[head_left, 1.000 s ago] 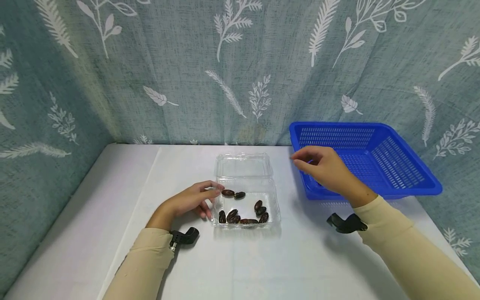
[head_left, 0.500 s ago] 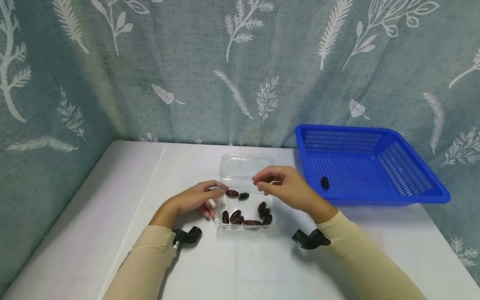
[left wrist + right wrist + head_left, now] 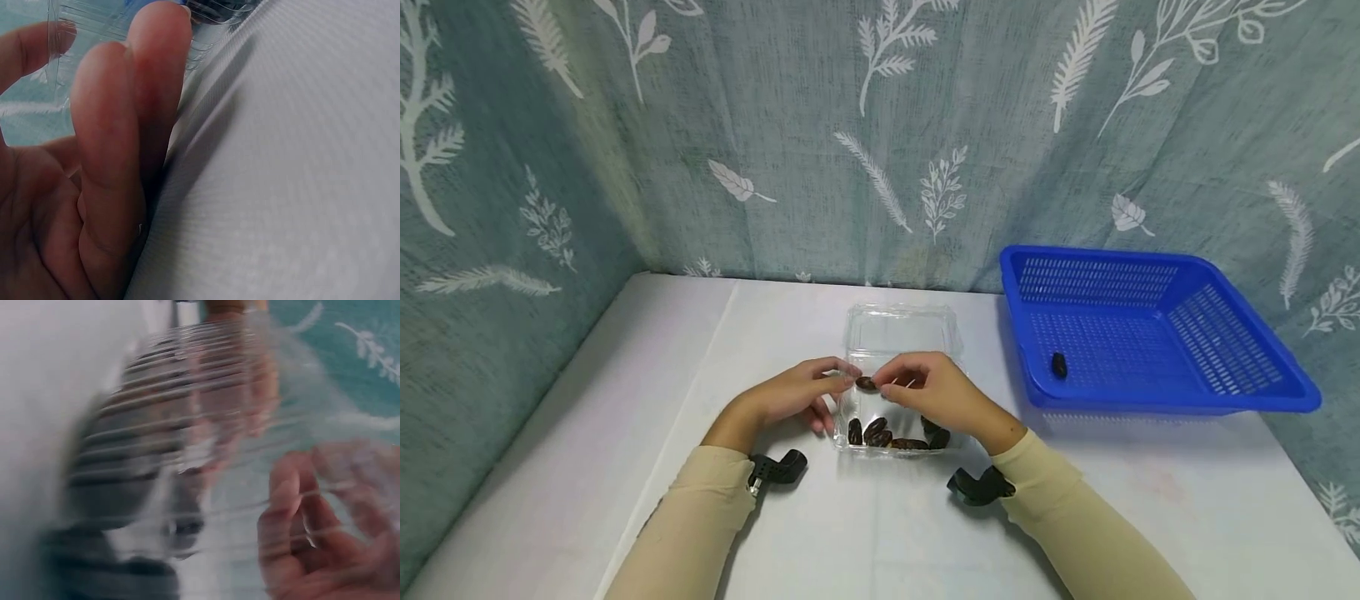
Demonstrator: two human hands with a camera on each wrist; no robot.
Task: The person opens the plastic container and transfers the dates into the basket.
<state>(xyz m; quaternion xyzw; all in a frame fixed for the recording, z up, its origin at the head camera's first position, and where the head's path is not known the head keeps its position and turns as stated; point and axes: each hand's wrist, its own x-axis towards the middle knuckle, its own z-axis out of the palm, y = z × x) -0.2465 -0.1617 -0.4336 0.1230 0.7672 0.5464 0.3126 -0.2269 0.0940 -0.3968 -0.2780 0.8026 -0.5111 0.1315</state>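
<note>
The open container (image 3: 902, 332) was thin clear plastic, glossy, its walls ribbed. The fruits (image 3: 876, 431) in it had a dark, shiny skin. The basket (image 3: 1180, 405) was smooth moulded plastic with a soft sheen, its sides a lattice. The surface (image 3: 895, 533) looked like matt, finely woven cloth. The backdrop (image 3: 790, 175) was matt printed fabric, the 2 sleeves (image 3: 688, 517) dull cloth.
</note>
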